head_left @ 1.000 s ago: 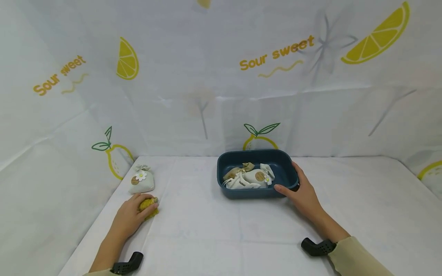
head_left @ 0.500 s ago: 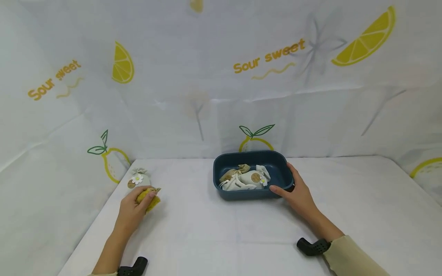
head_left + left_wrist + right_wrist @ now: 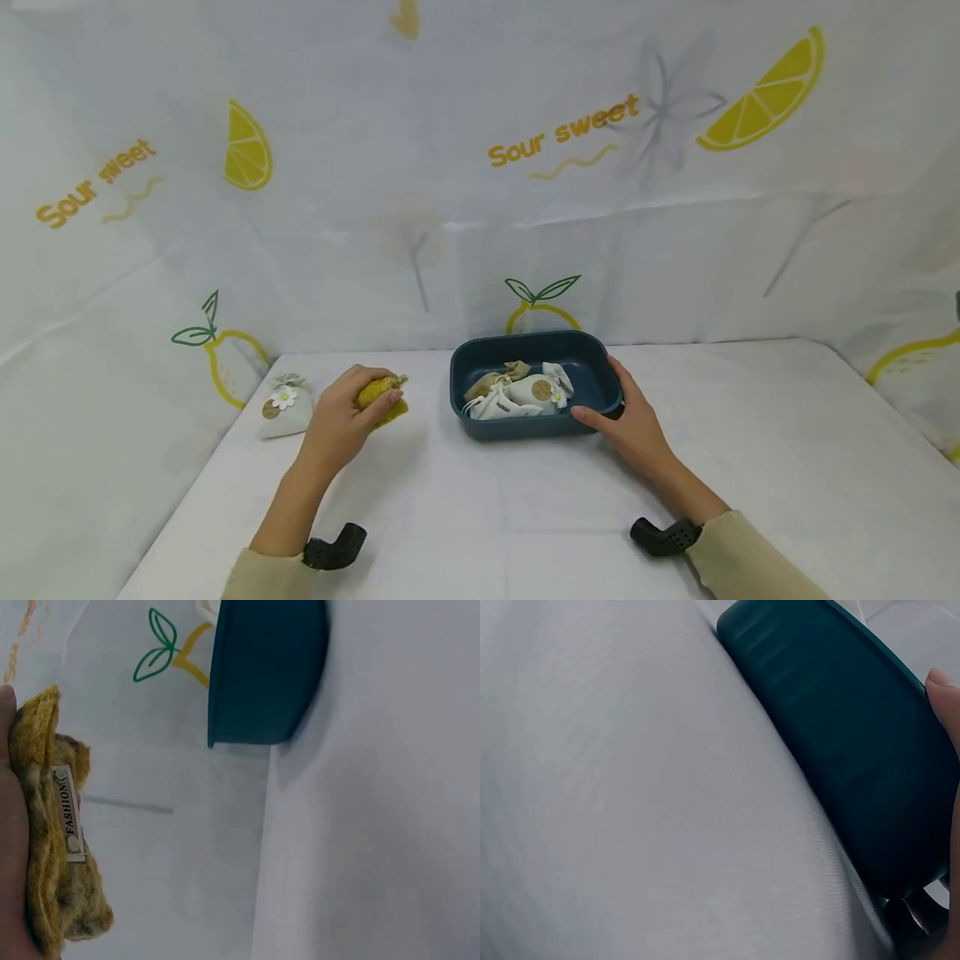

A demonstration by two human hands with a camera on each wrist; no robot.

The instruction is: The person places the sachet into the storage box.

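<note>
My left hand [image 3: 341, 421] grips a fuzzy mustard-yellow pouch [image 3: 381, 400] above the table, left of a dark blue plastic bin. In the left wrist view a FASHION label shows on the pouch [image 3: 56, 825]. My right hand [image 3: 633, 425] holds the right end of the bin [image 3: 495, 430], its thumb on the front rim and its fingers round the side. Inside the bin lie a white drawstring pouch [image 3: 498, 406], a pale pouch with a daisy [image 3: 534, 390] and a tan pouch [image 3: 483, 384]. The right wrist view shows the bin's outer wall [image 3: 840, 742].
Another pale drawstring pouch with a daisy [image 3: 288, 408] stands at the table's left edge, behind my left forearm. A white cloth covers the table [image 3: 450, 500]. Behind it hangs a white sheet [image 3: 337, 217] printed with lemons.
My left hand has lifted the yellow pouch off the table and carried it right, towards the bin. My right hand keeps its hold on the bin. The head view has shifted slightly.
</note>
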